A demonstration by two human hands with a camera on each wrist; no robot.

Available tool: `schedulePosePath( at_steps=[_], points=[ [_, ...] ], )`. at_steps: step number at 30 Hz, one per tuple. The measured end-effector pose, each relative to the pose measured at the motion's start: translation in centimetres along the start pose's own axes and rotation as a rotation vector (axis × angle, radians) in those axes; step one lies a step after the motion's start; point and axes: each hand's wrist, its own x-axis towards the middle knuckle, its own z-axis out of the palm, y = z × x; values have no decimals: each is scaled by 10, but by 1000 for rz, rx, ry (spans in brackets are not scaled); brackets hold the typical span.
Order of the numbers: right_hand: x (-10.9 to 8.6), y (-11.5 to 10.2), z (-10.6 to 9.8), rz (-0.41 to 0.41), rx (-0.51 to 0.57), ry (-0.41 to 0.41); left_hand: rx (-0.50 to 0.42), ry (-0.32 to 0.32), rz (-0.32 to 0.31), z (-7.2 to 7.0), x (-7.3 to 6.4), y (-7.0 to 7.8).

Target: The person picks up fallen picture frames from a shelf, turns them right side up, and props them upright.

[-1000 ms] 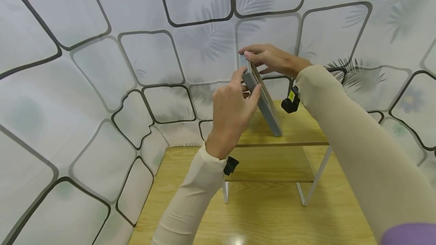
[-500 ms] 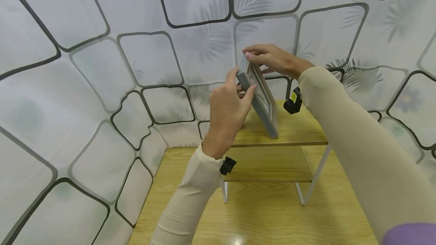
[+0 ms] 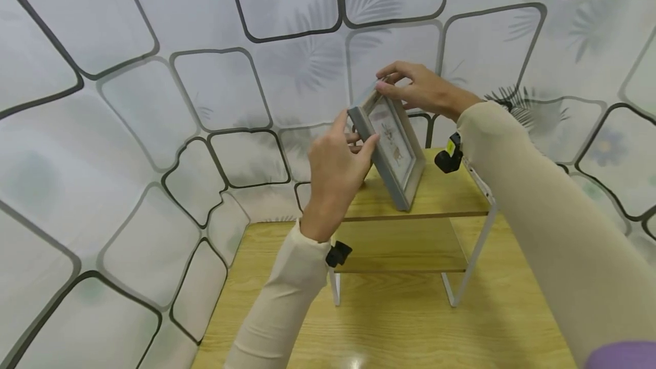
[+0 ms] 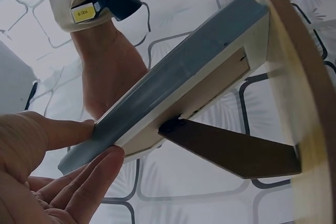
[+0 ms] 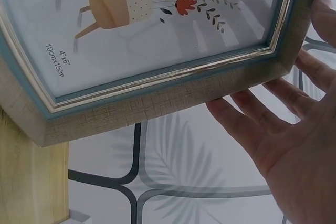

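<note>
A picture frame [image 3: 394, 144] with a grey-blue side and a linen-like border stands on a small table [image 3: 456, 192], tilted back. Its picture, an animal with flowers and the print "10cmx15cm", shows close up in the right wrist view. From the left, my left hand [image 3: 335, 169] pinches the frame's side edge, thumb in front and fingers behind. My right hand [image 3: 425, 90] holds the upper right corner, its thumb on the front. Seen from behind in the left wrist view, a dark easel leg [image 4: 236, 150] is swung out, its end at the tabletop.
Below the tabletop runs a lower shelf [image 3: 405, 246] on white metal legs [image 3: 476, 249]. The table stands on a wood-look floor [image 3: 389, 329], by patterned fabric walls [image 3: 287, 84]. Something purple [image 3: 622, 355] shows at the bottom right corner.
The frame has turned so that its picture faces more toward the head camera. My left hand has shifted slightly left, my right hand slightly right; both keep hold of it.
</note>
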Motion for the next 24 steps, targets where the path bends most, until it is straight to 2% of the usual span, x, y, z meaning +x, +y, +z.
schedulePosePath(
  at_steps=[6, 12, 24],
  points=[
    [-4, 3, -2, 10, -32, 57, -42, -20, 3, 8, -9, -3],
    [-11, 4, -4, 43, -86, 132, -37, -46, -19, 15, -17, -7],
    [-25, 5, -9, 95, -168, 211, -35, -151, -82, 23, -35, -18]
  ],
)
